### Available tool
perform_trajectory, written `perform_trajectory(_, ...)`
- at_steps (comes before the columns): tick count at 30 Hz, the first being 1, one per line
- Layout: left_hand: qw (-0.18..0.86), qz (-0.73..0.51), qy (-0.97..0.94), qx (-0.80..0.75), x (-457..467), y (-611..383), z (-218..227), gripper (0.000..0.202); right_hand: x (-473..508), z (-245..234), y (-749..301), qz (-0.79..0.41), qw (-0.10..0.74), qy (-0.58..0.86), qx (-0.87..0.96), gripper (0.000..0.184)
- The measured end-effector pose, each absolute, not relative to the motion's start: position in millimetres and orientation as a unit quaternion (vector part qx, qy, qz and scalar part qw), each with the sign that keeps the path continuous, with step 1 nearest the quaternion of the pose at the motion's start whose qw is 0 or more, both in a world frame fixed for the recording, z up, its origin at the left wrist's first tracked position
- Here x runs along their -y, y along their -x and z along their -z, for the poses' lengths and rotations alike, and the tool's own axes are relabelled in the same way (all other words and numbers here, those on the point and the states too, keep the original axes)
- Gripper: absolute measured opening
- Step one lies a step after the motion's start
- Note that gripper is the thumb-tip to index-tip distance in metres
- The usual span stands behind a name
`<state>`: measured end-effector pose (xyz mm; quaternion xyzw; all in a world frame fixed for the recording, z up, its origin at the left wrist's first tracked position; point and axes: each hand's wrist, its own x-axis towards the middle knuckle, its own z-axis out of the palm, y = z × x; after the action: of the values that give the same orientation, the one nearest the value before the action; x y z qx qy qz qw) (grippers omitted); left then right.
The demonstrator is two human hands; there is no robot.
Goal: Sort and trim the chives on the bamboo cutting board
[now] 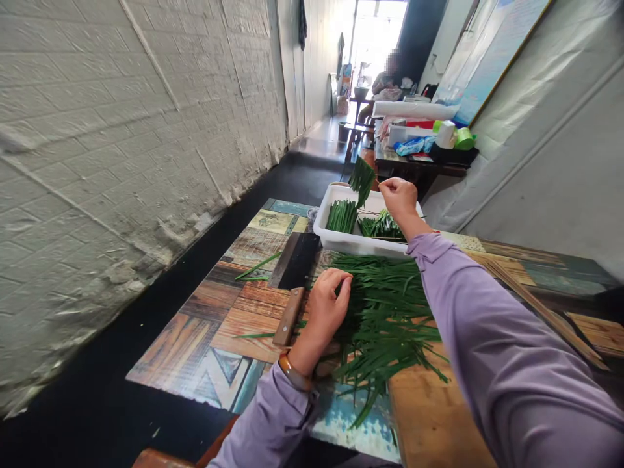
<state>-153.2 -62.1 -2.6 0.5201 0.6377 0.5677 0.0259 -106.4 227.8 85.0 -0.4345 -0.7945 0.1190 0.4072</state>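
My right hand (400, 198) pinches the end of a thin skewer above a white plastic tub. Threaded on that skewer is a flat bunch of cut chives (362, 182). The white tub (363, 246) holds more green chive bunches (342, 216). Just over the left edge of a loose pile of long chives (390, 292) is my left hand (329, 302), thumb and fingertips closed together; whatever may be between them is hidden. Beside it lies a cleaver (298, 261) with a dark broad blade and wooden handle, flat on the table.
A patchwork-patterned table (195, 331) carries everything. Thin wooden sticks (546, 309) lie at the right beside a wooden board (431, 416). Farther off, a second table holds a blue packet (414, 145) and a green roll (465, 138). Another person (385, 81) sits near the bright doorway.
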Motion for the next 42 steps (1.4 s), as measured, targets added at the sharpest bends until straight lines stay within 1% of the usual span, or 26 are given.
perform_trajectory(1, 0.026, -0.568, -0.519, -0.638, 62.2, 153.0, 2.4, 0.016, -224.4, -84.1, 108.3, -0.107, 0.405, 0.413, 0.808, 0.024)
perform_trajectory(3, 0.026, -0.569, -0.520, -0.636, 62.2, 152.6, 1.9, 0.016, -214.4, -77.4, 109.8, -0.090, 0.366, 0.360, 0.853, 0.023)
perform_trajectory(6, 0.026, -0.568, -0.521, -0.636, 62.2, 151.9, 1.3, 0.016, -199.9, -61.1, 105.5, -0.080, 0.243, 0.284, 0.924, 0.020)
perform_trajectory(8, 0.025, -0.568, -0.520, -0.637, 62.1, 151.5, 1.2, 0.016, -195.5, -52.5, 100.2, -0.075, 0.189, 0.267, 0.942, 0.020)
perform_trajectory(11, 0.021, -0.568, -0.521, -0.636, 62.0, 151.0, 0.5, 0.016, -195.8, -47.9, 93.9, -0.069, 0.152, 0.269, 0.948, 0.021)
perform_trajectory(18, 0.025, -0.564, -0.526, -0.636, 62.8, 151.1, -1.3, 0.018, -198.6, -49.2, 94.7, -0.071, 0.137, 0.229, 0.961, 0.022)
perform_trajectory(23, 0.029, -0.562, -0.526, -0.638, 63.0, 151.1, -1.3, 0.018, -201.8, -52.0, 92.5, -0.130, 0.072, 0.176, 0.973, 0.022)
perform_trajectory(26, 0.029, -0.560, -0.530, -0.637, 63.0, 151.0, -2.1, 0.019, -200.9, -57.0, 91.5, -0.138, 0.043, 0.173, 0.974, 0.023)
perform_trajectory(28, 0.029, -0.558, -0.528, -0.640, 63.2, 150.6, -2.7, 0.019, -198.1, -61.2, 92.5, -0.125, 0.047, 0.186, 0.973, 0.026)
perform_trajectory(32, 0.034, -0.554, -0.525, -0.645, 64.3, 149.6, -4.1, 0.019, -187.6, -68.5, 99.3, -0.048, 0.102, 0.249, 0.962, 0.036)
perform_trajectory(35, 0.040, -0.551, -0.527, -0.646, 64.9, 149.3, -5.0, 0.018, -177.1, -69.2, 108.9, -0.009, 0.114, 0.245, 0.963, 0.039)
perform_trajectory(38, 0.041, -0.554, -0.525, -0.645, 64.9, 149.5, -5.4, 0.019, -169.7, -63.9, 122.3, -0.012, 0.117, 0.213, 0.970, 0.042)
perform_trajectory(42, 0.037, -0.555, -0.527, -0.642, 64.3, 150.3, -4.0, 0.019, -171.6, -56.2, 139.9, -0.066, 0.079, 0.204, 0.974, 0.045)
